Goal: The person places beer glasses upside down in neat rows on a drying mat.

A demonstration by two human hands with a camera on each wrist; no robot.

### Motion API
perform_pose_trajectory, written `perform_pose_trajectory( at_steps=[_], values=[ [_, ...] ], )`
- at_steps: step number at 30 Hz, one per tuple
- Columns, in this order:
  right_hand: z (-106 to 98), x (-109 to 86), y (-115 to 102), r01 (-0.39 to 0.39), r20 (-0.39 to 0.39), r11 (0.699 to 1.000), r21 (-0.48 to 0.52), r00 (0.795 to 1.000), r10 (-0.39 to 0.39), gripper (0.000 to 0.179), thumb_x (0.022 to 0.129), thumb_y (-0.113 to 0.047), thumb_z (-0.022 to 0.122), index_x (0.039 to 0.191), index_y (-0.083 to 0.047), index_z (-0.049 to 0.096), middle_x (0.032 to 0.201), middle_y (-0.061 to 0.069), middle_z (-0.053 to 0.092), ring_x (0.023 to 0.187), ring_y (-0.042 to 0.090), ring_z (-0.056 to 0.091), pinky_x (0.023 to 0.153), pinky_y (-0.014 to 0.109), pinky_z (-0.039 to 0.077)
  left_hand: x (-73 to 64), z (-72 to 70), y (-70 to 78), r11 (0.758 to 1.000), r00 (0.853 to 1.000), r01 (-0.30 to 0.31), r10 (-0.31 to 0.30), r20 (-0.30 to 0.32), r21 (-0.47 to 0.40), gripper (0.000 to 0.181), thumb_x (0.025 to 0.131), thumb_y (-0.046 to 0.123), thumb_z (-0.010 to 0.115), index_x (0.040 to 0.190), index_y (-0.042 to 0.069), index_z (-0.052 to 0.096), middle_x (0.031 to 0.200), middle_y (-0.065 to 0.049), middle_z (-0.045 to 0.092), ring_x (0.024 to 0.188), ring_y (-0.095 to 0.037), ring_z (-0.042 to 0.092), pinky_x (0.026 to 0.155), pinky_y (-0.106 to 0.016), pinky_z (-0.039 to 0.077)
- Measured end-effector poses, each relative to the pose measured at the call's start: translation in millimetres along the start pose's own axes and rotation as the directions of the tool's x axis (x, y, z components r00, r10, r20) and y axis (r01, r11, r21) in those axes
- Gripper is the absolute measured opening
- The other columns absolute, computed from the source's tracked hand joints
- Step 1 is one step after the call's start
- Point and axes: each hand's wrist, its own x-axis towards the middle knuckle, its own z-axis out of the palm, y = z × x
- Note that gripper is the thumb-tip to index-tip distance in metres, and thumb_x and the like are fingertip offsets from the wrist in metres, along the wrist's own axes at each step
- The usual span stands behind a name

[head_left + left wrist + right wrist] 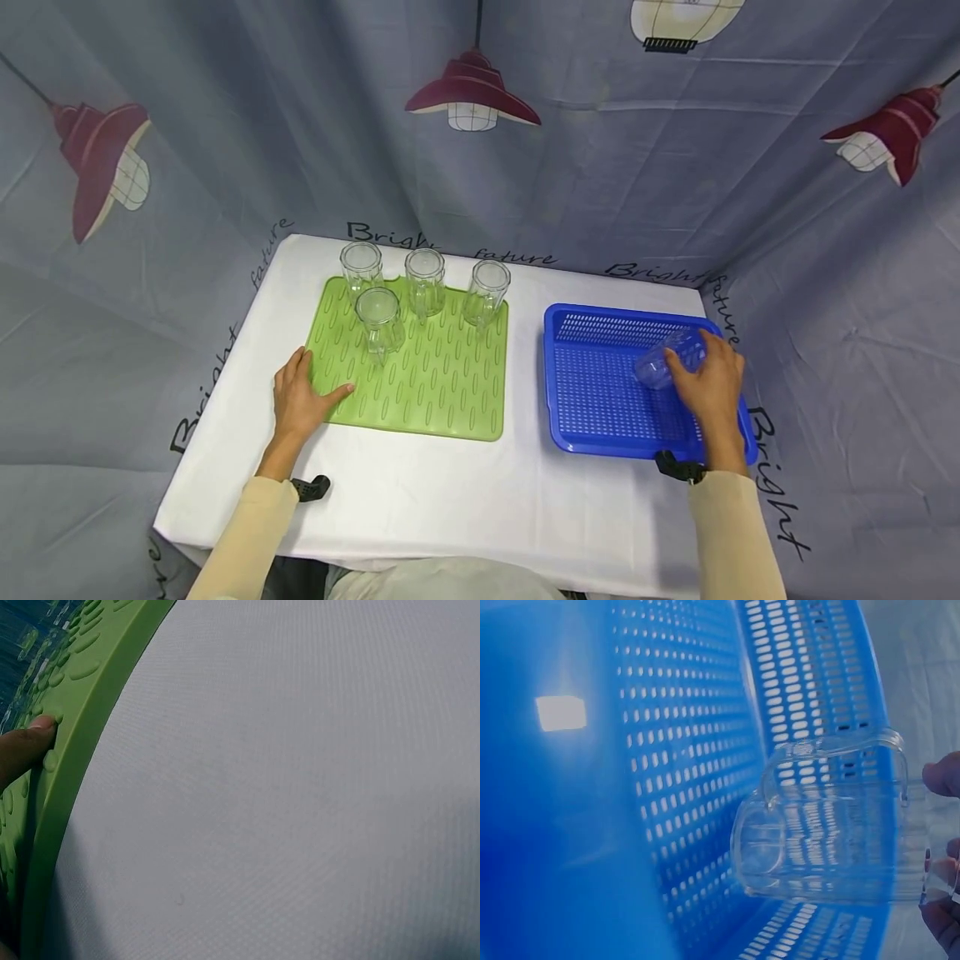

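Note:
In the head view my left hand [298, 404] rests at the left edge of a green drying mat [442, 400], fingers and thumb spread. Its thumb [30, 746] lies on the mat's raised bumps in the left wrist view. At the right, my right hand [711, 385] grips a clear glass mug [654, 368] inside a blue perforated basket [553, 392]. The right wrist view shows this mug [840, 840] on its side, its looped handle upward and the fingertips [941, 776] at one end. Several more glass mugs [380, 321] stand on the mat's back half.
A white cloth covers the table [465, 508]. The basket stands to the right of the mat, a strip of cloth between them. Grey curtains [585, 167] printed with lamps hang behind and at both sides.

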Motion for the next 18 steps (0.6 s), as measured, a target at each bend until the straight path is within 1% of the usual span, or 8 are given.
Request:
perform_pose_trajectory(
  at_steps=[4, 10, 15, 18],
  values=[
    [-3, -4.0, -11, 0.034, -0.021, 0.999, 0.009, 0.999, -0.033, 0.073, 0.103, -0.03, 0.069, 0.164, -0.001, 0.04, 0.169, 0.029, 0.04, 0.148, 0.051, 0.035, 0.121, 0.073, 0.033, 0.4, 0.3, -0.6, 1.0, 1.0, -0.002, 0.002, 0.0, 0.003, 0.11, 0.085, 0.04, 0.091, 0.165, -0.006, 0.031, 0.176, -0.027, 0.023, 0.158, -0.052, 0.022, 0.129, -0.068, 0.027],
    [-7, -8.9, -23, 0.089, -0.047, 0.996, 0.028, 0.995, -0.087, 0.073, 0.101, -0.033, 0.071, 0.161, -0.001, 0.045, 0.167, 0.028, 0.044, 0.145, 0.05, 0.038, 0.12, 0.071, 0.035, 0.6, -0.1, -0.5, 1.0, 1.0, -0.004, 0.004, 0.007, 0.003, 0.11, 0.086, 0.039, 0.091, 0.165, -0.007, 0.03, 0.176, -0.027, 0.023, 0.158, -0.052, 0.022, 0.129, -0.068, 0.026],
    [-9, -12.3, -37, 0.118, -0.024, 0.993, 0.015, 0.993, -0.118, 0.074, 0.1, -0.033, 0.073, 0.16, 0.0, 0.046, 0.165, 0.029, 0.046, 0.147, 0.051, 0.039, 0.123, 0.073, 0.035, -0.8, -0.9, 0.0, 1.0, 1.0, 0.007, -0.007, 0.017, 0.004, 0.11, 0.087, 0.039, 0.09, 0.166, -0.006, 0.029, 0.176, -0.026, 0.022, 0.159, -0.052, 0.021, 0.129, -0.068, 0.026],
    [-11, -14.6, -45, 0.127, -0.012, 0.992, 0.01, 0.992, -0.126, 0.074, 0.1, -0.035, 0.073, 0.16, 0.0, 0.046, 0.165, 0.029, 0.046, 0.148, 0.05, 0.039, 0.122, 0.074, 0.036, -1.3, -1.3, 0.9, 1.0, 1.0, 0.007, -0.007, 0.017, 0.005, 0.11, 0.087, 0.04, 0.09, 0.166, -0.006, 0.029, 0.177, -0.026, 0.022, 0.159, -0.052, 0.021, 0.129, -0.069, 0.026]
  ],
)
